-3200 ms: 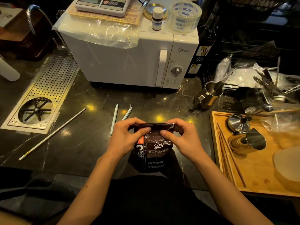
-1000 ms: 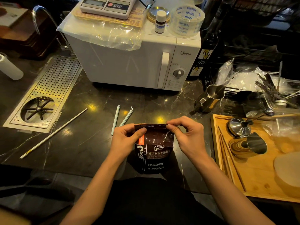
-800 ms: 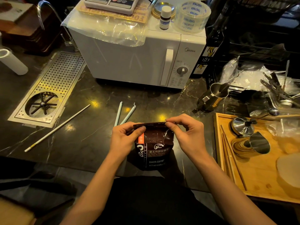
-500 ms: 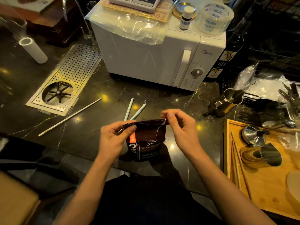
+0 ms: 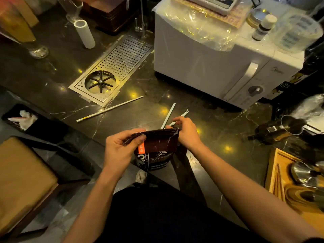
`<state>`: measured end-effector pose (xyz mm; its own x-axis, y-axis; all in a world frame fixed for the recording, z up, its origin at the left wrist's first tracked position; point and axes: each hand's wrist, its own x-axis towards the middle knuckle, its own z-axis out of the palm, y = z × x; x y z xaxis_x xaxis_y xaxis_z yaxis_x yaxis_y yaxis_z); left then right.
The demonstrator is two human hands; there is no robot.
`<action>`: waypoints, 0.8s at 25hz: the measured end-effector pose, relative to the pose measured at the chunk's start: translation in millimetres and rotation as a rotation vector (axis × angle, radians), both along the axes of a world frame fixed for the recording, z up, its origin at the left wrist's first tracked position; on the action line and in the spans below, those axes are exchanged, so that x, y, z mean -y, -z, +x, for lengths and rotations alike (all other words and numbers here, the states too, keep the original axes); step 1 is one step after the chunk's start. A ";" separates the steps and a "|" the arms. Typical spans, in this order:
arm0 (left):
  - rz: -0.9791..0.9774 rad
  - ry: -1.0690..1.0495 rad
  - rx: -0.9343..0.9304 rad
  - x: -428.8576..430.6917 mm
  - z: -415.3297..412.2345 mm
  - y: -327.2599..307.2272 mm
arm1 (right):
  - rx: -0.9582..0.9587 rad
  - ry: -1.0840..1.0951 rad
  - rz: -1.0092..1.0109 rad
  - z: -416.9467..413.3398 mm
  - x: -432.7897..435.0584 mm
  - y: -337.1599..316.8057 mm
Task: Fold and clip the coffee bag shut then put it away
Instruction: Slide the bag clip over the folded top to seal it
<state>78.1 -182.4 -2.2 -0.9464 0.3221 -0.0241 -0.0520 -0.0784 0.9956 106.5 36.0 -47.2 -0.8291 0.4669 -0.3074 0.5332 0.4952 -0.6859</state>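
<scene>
A dark brown coffee bag (image 5: 157, 151) with white print and an orange patch stands upright at the counter's near edge. My left hand (image 5: 121, 149) pinches the bag's top left corner between thumb and fingers. My right hand (image 5: 185, 132) grips the top right corner, fingers behind the flattened top edge. Two pale green sealing clip sticks (image 5: 169, 114) lie on the counter just beyond the bag, partly hidden by my right hand. A longer white stick (image 5: 110, 108) lies further left.
A white microwave (image 5: 219, 64) stands behind, with a small bottle (image 5: 263, 27) and tape roll (image 5: 296, 32) on top. A perforated metal drain tray (image 5: 112, 69) sits at the left. A steel pitcher (image 5: 284, 128) and wooden tray (image 5: 280, 181) lie right; a chair seat (image 5: 22, 181) is lower left.
The view has swung left and down, showing the chair and floor. Both hands keep hold of the bag's top; my right hand has shifted to the bag's far right corner.
</scene>
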 end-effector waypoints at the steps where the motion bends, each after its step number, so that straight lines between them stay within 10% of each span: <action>1: 0.005 -0.008 -0.001 4.2 -1.8 0.1 | 0.054 -0.048 0.076 -6.0 3.4 2.2; 20: 0.039 -0.005 -0.008 4.2 -27.2 12.3 | -0.121 0.134 0.197 17.4 -11.0 14.8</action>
